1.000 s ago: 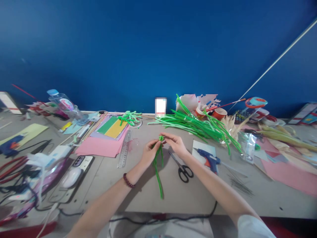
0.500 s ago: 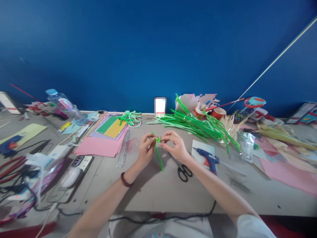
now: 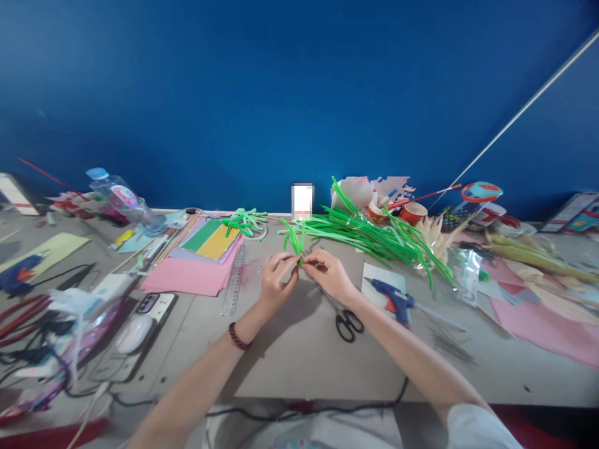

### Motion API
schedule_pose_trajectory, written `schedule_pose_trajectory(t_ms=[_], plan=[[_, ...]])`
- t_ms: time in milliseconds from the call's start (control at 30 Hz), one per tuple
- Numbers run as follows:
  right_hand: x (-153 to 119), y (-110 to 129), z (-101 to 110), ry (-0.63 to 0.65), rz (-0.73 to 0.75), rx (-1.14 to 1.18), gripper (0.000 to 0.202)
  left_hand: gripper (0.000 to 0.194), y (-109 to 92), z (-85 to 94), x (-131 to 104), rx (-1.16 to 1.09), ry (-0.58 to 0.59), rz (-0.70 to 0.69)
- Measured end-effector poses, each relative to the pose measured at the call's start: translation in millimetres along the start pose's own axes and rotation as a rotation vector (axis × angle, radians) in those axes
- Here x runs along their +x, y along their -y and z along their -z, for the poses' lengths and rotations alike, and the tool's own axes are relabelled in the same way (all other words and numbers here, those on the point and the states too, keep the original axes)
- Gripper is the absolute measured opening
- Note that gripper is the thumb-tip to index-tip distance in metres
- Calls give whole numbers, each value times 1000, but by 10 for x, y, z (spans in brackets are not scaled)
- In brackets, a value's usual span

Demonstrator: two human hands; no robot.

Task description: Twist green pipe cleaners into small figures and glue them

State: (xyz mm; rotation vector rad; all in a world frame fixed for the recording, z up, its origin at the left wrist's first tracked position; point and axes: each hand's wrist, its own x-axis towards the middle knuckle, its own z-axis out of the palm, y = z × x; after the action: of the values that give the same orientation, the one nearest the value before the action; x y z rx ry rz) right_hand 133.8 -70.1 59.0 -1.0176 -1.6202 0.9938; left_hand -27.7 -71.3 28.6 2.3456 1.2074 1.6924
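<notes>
Between my two hands is a small piece made of bright green pipe cleaners, its several strands fanning upward. My left hand pinches its base from the left. From the right, the fingertips of my right hand close on the same base, so the part they grip is largely hidden. Below my right hand lie black-handled scissors, their blades partly under the hand. Behind the hands spreads a pile of loose green pipe cleaners. Another light-green pipe cleaner shape rests at the back left.
Left of my hands lie a clear ruler, pink paper and a phone. A blue glue gun rests on white card at right, near thin wires. A plastic bottle and paper cups stand along the wall.
The green piece has been turned: a long strand that hung down below my hands is gone from there, and several strands now point up. My hands stay nearly in place.
</notes>
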Motion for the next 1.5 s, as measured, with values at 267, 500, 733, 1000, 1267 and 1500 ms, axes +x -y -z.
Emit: schedule_pose_trajectory(t_ms=[267, 500, 733, 1000, 1267, 1500], plan=[[41, -148, 5, 16, -125, 142, 19, 23, 0, -9, 28, -390, -48, 613], [41, -209, -10, 32, -119, 53, 19, 29, 39, -97, 84, -1009, -11, 1097], [21, -233, -64, 46, -160, 110, 23, 28, 79, -125, 40, -1064, -2, 1175], [61, -321, -29, -42, -152, -7, 18, 24, 143, -185, -42, -1032, 91, 1104], [57, -235, -11, 9, -134, -12, 17, 20, 144, -197, -80, -1011, 83, 1025], [17, -255, -47, -62, -103, -39, 19, 25, 84, -218, -92, -1035, 65, 1016]])
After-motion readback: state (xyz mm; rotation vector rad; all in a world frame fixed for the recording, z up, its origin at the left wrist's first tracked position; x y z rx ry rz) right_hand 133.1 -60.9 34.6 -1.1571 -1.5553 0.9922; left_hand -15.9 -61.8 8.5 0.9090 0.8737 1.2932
